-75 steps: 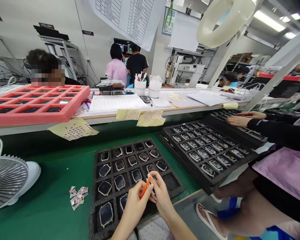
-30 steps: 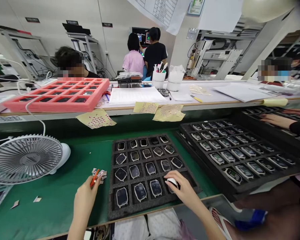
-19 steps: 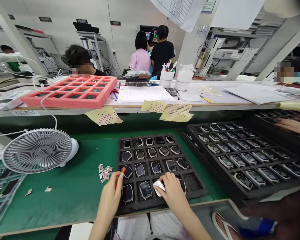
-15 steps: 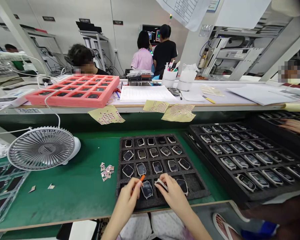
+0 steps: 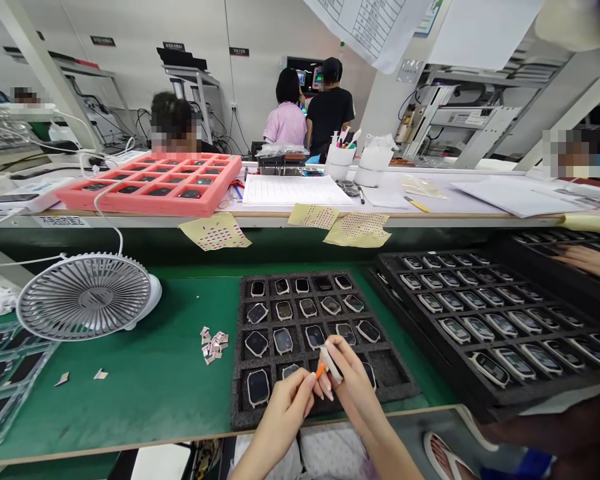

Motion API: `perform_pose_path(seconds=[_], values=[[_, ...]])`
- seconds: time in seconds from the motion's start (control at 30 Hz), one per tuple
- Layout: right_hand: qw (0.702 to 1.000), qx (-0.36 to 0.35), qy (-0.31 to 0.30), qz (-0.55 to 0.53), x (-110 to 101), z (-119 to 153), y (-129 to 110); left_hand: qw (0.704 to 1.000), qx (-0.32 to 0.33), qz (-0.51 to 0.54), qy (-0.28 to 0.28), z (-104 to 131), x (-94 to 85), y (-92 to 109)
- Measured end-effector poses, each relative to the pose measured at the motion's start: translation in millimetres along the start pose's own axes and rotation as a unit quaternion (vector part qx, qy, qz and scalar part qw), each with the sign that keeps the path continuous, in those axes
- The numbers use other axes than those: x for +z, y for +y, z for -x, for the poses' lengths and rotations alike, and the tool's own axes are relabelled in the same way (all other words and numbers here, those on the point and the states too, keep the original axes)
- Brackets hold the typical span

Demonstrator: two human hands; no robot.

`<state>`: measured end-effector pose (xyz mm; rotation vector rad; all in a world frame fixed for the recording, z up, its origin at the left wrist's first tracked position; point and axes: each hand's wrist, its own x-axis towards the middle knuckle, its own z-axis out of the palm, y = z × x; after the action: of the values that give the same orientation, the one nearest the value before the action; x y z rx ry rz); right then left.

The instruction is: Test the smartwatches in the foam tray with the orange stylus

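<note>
My left hand (image 5: 287,408) is closed in a pinch on a small orange stick-like tool (image 5: 321,369). My right hand (image 5: 354,381) grips a smartwatch (image 5: 332,363), turned on its edge above the near part of a dark foam tray (image 5: 399,371). The orange tip is against or very close to the watch's side; contact cannot be made out. Rows of square-faced watches lie in the tray's compartments, among them a watch (image 5: 258,387) left of my left hand. My hands partly cover the front row.
A white fan (image 5: 95,300) stands at left, near a pile of small tabs (image 5: 214,345) and a clear plastic tray (image 5: 27,400). Stacked black trays (image 5: 380,293) of watches are at right, with another person's hand (image 5: 590,260) beyond. A pink foam tray (image 5: 215,200) rests on the shelf.
My right hand has lifted the watch from the front of the tray and tilted it. My left hand has moved right, bringing the orange tool to the watch.
</note>
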<state>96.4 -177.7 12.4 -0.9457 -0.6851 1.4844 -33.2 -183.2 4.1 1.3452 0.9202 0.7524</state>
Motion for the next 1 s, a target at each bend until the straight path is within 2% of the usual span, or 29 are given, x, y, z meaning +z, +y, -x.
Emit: perform_pose_path(seconds=[0.27,0.33,0.47,0.63,0.73,0.9,1.0], values=[[0.999,-0.021,-0.018,0.031,0.8,1.4,1.8,1.000,0.003,-0.019,-0.014,0.4,-6.5,5.0],[1.000,0.004,-0.026,0.004,1.5,1.9,4.3,1.000,-0.003,-0.015,-0.021,0.1,-8.3,6.4],[0.989,0.080,-0.037,-0.121,5.3,0.0,7.9,1.000,-0.001,0.015,-0.020,-1.5,-6.4,6.2],[0.981,0.104,0.004,-0.166,6.7,-5.0,9.4,0.998,-0.011,0.063,-0.006,-5.0,-3.5,-0.2],[0.990,0.071,0.029,-0.121,6.9,-4.0,13.7,0.997,-0.011,0.070,0.033,-8.0,-3.2,-3.6],[0.997,-0.012,0.053,0.051,7.2,0.9,27.9,0.996,0.032,0.052,0.065,-12.1,0.4,-3.1],[0.974,-0.101,0.076,0.188,-3.7,-0.3,31.0,0.990,0.044,-0.039,0.130,-6.8,-19.3,-2.0]])
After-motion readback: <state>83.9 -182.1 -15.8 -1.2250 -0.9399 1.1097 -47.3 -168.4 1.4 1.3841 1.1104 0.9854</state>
